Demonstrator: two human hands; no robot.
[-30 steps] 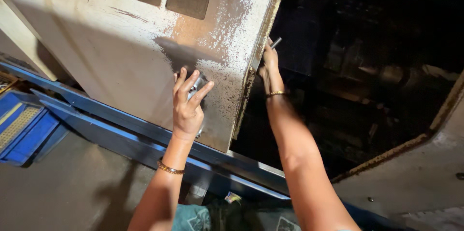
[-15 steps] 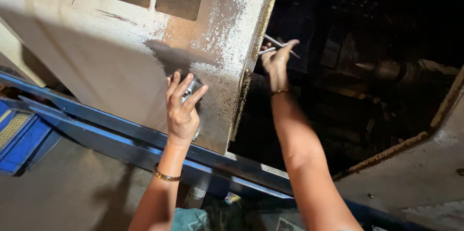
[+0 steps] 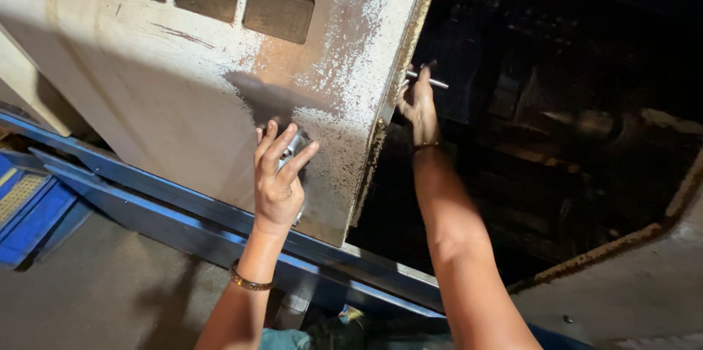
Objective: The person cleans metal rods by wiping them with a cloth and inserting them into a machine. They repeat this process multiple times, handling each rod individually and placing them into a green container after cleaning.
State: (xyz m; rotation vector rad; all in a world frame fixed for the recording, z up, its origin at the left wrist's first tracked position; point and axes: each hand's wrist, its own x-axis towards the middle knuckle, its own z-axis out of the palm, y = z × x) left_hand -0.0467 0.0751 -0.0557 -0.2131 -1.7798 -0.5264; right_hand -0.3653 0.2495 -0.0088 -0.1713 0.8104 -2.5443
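My left hand point(image 3: 278, 185) is pressed against the face of the large, cream-painted, rust-speckled metal door panel point(image 3: 183, 101), fingers spread and curled over a small shiny metal fitting point(image 3: 293, 146) that sits on the panel near its lower right corner; the grip is closed around that fitting, though my fingers hide most of it and I cannot tell its exact form. My right hand point(image 3: 419, 105) reaches round the panel's corroded right edge into the dark machine cavity point(image 3: 556, 138) and is clamped on a thin silvery metal rod-like tool point(image 3: 428, 80), which pokes out level to the right, just beside the edge. Judging from this, the two hands work on one fastening from both sides of the panel, so I would keep the left hand steady and firm on the fitting so that it cannot spin, and turn only with the right. The tool should stay square to the panel; if tilted, I think it could slip off. The edge is rough and flaking, so I would keep my right wrist off it. Below runs a blue-painted steel rail point(image 3: 146, 196), well apart from both hands, and the grey floor point(image 3: 95, 299) lies beneath.
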